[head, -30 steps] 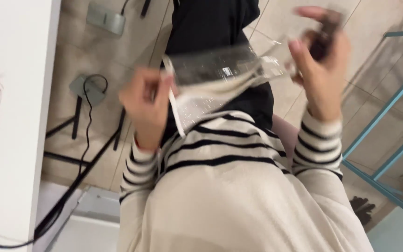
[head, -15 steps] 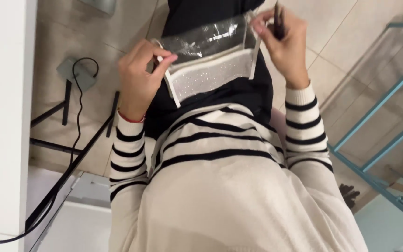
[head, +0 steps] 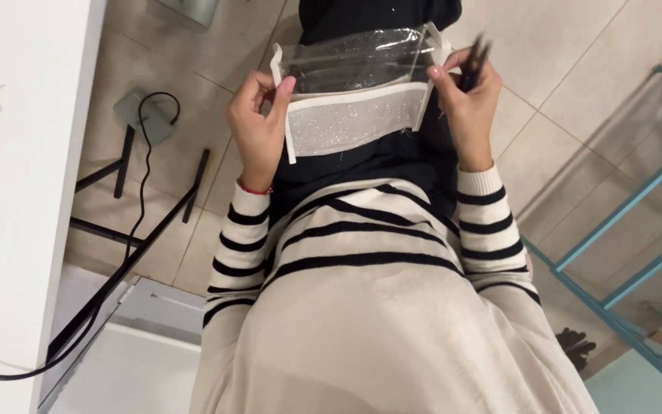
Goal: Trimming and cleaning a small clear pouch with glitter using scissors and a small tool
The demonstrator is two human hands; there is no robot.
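I hold a small pouch (head: 358, 96) flat in front of me, over my lap. Its upper part is clear plastic, its lower part is glittery white fabric, and white binding runs along the edges. My left hand (head: 258, 126) pinches the pouch's left edge. My right hand (head: 465, 100) grips the right edge and also holds a thin dark tool (head: 473, 61) between its fingers. Below the hands are my cream sweater with black stripes (head: 377, 307) and dark clothing.
A white table (head: 17, 192) fills the left side. Black cables (head: 116, 284) and a black metal stand (head: 128, 207) lie on the tiled floor beside it. A teal metal frame (head: 622, 253) stands at the right. A grey-white box (head: 147, 345) sits lower left.
The pouch went from tilted and blurred to held level and spread between both hands. My right hand came down from high right to the pouch's right edge.
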